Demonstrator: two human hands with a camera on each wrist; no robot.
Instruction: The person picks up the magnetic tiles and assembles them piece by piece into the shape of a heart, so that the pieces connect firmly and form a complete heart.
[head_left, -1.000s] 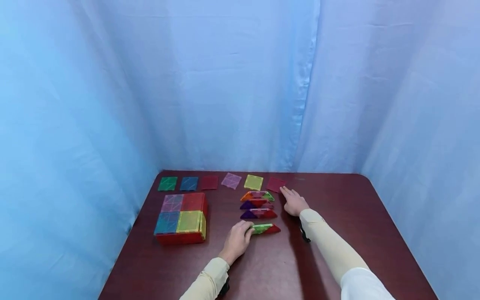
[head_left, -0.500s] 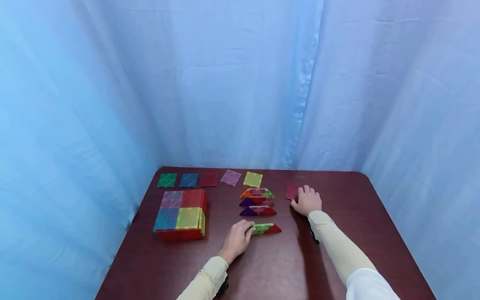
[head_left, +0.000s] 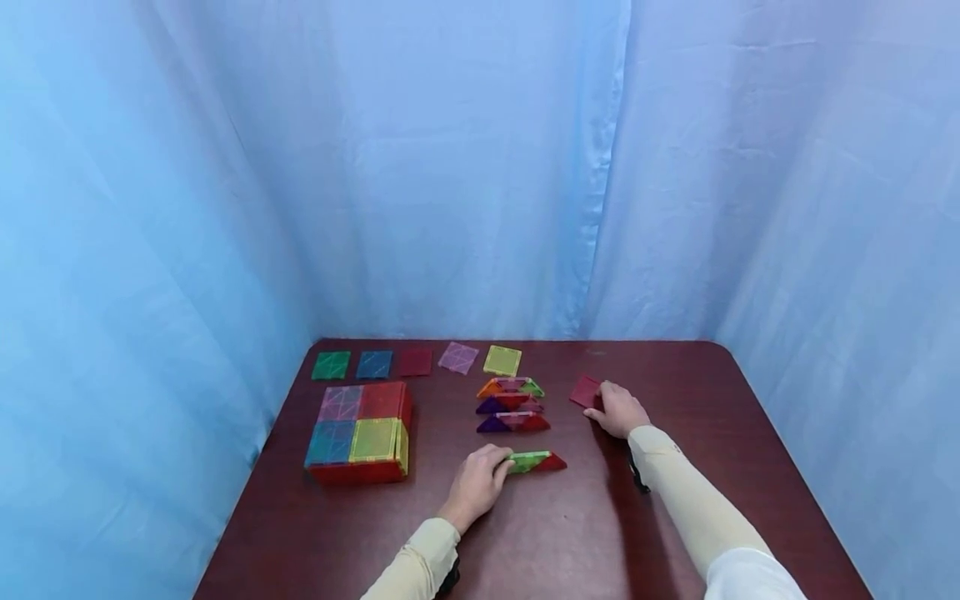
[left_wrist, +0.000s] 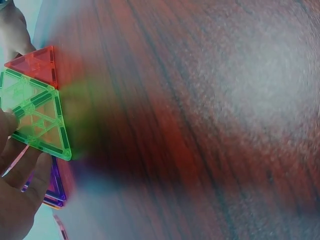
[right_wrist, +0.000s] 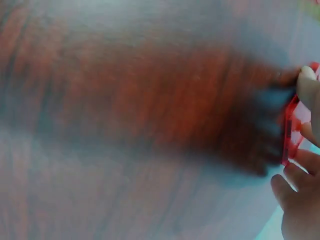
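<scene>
Two things are pinched rn: the green-red strip (head_left: 531, 461), right of the left hand (head_left: 476, 481), and the red tile (head_left: 584, 392), left of the right hand (head_left: 622, 411), so probably it's being picked up and a steady lift's needed.

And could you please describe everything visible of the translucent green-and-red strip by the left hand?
The translucent green-and-red strip of triangles looks like plastic. Green triangles join a red one at its right end. It appears upright on the dark table, apart from three multicoloured strips, pinched at its left end by the left hand's grip.
</scene>
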